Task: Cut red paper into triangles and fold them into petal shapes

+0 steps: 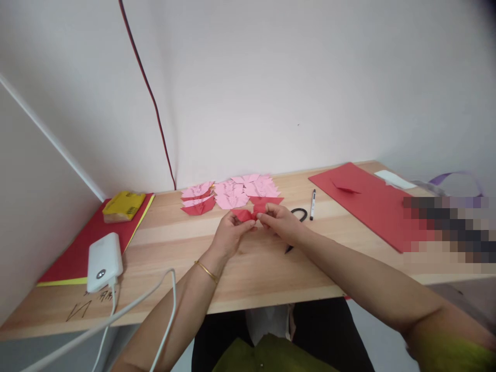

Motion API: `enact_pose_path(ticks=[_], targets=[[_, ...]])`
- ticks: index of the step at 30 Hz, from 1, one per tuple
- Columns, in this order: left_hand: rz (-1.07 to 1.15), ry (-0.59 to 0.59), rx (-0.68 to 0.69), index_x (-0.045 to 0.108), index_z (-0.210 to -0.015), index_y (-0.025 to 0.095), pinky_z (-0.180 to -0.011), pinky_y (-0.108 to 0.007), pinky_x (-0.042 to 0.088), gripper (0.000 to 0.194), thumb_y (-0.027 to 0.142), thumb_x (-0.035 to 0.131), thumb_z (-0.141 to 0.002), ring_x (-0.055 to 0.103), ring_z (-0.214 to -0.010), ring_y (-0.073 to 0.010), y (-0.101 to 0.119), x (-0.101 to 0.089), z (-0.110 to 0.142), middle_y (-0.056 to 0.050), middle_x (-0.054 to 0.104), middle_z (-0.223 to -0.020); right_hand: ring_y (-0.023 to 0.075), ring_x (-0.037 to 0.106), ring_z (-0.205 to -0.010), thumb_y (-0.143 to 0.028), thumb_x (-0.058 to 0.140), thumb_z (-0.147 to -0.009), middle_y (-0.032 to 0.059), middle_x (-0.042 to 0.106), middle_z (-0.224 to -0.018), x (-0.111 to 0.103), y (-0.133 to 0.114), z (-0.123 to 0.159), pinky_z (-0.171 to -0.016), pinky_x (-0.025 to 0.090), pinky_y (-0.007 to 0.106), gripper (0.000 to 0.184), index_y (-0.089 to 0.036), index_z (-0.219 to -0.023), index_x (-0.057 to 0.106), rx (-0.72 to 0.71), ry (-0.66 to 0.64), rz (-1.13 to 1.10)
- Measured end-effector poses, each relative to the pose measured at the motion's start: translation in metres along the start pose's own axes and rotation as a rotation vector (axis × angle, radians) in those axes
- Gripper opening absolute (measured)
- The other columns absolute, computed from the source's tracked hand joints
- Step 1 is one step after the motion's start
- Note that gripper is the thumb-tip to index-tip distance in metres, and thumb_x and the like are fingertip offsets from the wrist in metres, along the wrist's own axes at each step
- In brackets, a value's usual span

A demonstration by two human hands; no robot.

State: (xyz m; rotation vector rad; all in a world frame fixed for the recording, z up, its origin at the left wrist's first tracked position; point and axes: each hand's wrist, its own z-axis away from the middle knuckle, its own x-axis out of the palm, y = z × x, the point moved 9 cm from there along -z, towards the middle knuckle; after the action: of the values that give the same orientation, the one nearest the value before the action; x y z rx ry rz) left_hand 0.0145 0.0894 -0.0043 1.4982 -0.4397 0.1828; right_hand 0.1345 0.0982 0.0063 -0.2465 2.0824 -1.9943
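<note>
A small folded piece of red paper [243,214] is pinched between my two hands above the middle of the table. My left hand [231,231] grips its left part between thumb and fingers. On the other side, my right hand [282,222] is closed on the paper near its centre, fingertips almost touching the left ones. Just behind lie rows of folded pink paper pieces [231,195], with red folded pieces [198,206] among them at the front. Scissors [300,213] with black handles lie partly hidden under my right hand and wrist.
A marker pen [312,204] lies right of the scissors. Red sheets [372,212] with a folded red piece [345,189] are at the right. At left are a yellow packet [124,206], red paper [73,253], and a white power bank [104,262] whose cable [139,295] crosses my left arm.
</note>
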Motion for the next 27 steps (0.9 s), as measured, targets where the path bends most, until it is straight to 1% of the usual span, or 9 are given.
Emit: enact_pose_path(ticks=[7,14,18,20,23,24,25,26,27], targets=[[0.113,0.029,-0.055,0.063,-0.072,0.012,-0.064,-0.026,0.051,0.017,0.020,0.076,-0.062,0.060,-0.063,-0.0110,-0.002,-0.003,0.000,-0.002,0.065,-0.068,0.0082,0.044,-0.055,-0.040,0.063,-0.076,-0.0051,0.050,-0.060,0.009,-0.010,0.001,-0.054,0.033,0.023,0.025,-0.017,-0.077,0.053,-0.096,-0.092,-0.113],[0.169,0.063,-0.055,0.063,-0.073,0.012,-0.063,-0.026,0.051,0.020,0.019,0.077,-0.061,0.060,-0.061,-0.0109,-0.001,-0.005,-0.001,-0.001,0.064,-0.065,0.0074,0.045,-0.054,-0.040,0.062,-0.077,-0.0049,0.052,-0.061,0.006,0.003,-0.002,-0.052,0.033,0.021,0.025,-0.017,-0.078,0.054,-0.050,-0.064,-0.124],[0.129,0.003,-0.054,0.067,-0.079,0.013,-0.065,-0.026,0.050,0.023,0.018,0.078,-0.060,0.061,-0.065,-0.0117,-0.002,0.002,0.000,-0.003,0.067,-0.073,0.0074,0.043,-0.052,-0.041,0.062,-0.075,-0.0057,0.049,-0.059,0.009,-0.003,0.000,-0.052,0.033,0.021,0.026,-0.016,-0.079,0.054,-0.050,-0.064,-0.068],[0.082,-0.011,-0.026,0.068,-0.075,0.012,-0.065,-0.026,0.050,0.019,0.018,0.077,-0.060,0.061,-0.067,-0.0124,0.001,0.003,0.000,-0.004,0.067,-0.075,0.0084,0.045,-0.054,-0.042,0.061,-0.075,-0.0046,0.050,-0.061,0.010,-0.008,0.001,-0.052,0.034,0.022,0.027,-0.016,-0.078,0.055,-0.077,-0.080,0.010],[0.059,0.062,0.018,0.065,-0.063,0.012,-0.062,-0.025,0.048,0.014,0.018,0.077,-0.060,0.058,-0.062,-0.0110,0.005,-0.005,-0.001,-0.002,0.063,-0.064,0.0096,0.045,-0.054,-0.041,0.058,-0.077,-0.0032,0.051,-0.060,0.002,-0.016,0.000,-0.051,0.035,0.022,0.025,-0.016,-0.075,0.054,-0.117,-0.085,0.238],[0.059,0.094,0.026,0.064,-0.060,0.012,-0.060,-0.025,0.048,0.014,0.018,0.077,-0.060,0.056,-0.060,-0.0104,0.006,-0.009,-0.001,-0.001,0.061,-0.060,0.0100,0.046,-0.054,-0.040,0.057,-0.077,-0.0027,0.052,-0.060,-0.006,-0.020,-0.001,-0.051,0.035,0.022,0.024,-0.017,-0.075,0.054,-0.139,-0.053,0.347],[0.057,0.125,0.033,0.063,-0.060,0.012,-0.059,-0.025,0.047,0.015,0.019,0.077,-0.059,0.055,-0.058,-0.0101,0.007,-0.013,-0.002,0.000,0.059,-0.058,0.0109,0.047,-0.055,-0.039,0.055,-0.079,-0.0016,0.054,-0.062,-0.019,-0.027,-0.002,-0.053,0.036,0.023,0.022,-0.017,-0.078,0.055,-0.173,0.022,0.468],[0.053,0.150,0.038,0.063,-0.059,0.012,-0.058,-0.025,0.047,0.015,0.019,0.077,-0.059,0.054,-0.057,-0.0099,0.008,-0.016,-0.002,0.001,0.058,-0.056,0.0123,0.050,-0.059,-0.037,0.054,-0.080,0.0001,0.057,-0.066,-0.034,-0.035,-0.002,-0.056,0.037,0.024,0.020,-0.018,-0.082,0.057,-0.203,0.120,0.611],[0.045,0.168,0.042,0.062,-0.059,0.013,-0.056,-0.025,0.046,0.016,0.019,0.076,-0.059,0.053,-0.056,-0.0098,0.008,-0.018,-0.002,0.001,0.058,-0.056,0.0141,0.053,-0.065,-0.035,0.053,-0.081,0.0023,0.061,-0.072,-0.052,-0.040,-0.003,-0.060,0.038,0.025,0.018,-0.018,-0.086,0.058,-0.192,0.219,0.765]])
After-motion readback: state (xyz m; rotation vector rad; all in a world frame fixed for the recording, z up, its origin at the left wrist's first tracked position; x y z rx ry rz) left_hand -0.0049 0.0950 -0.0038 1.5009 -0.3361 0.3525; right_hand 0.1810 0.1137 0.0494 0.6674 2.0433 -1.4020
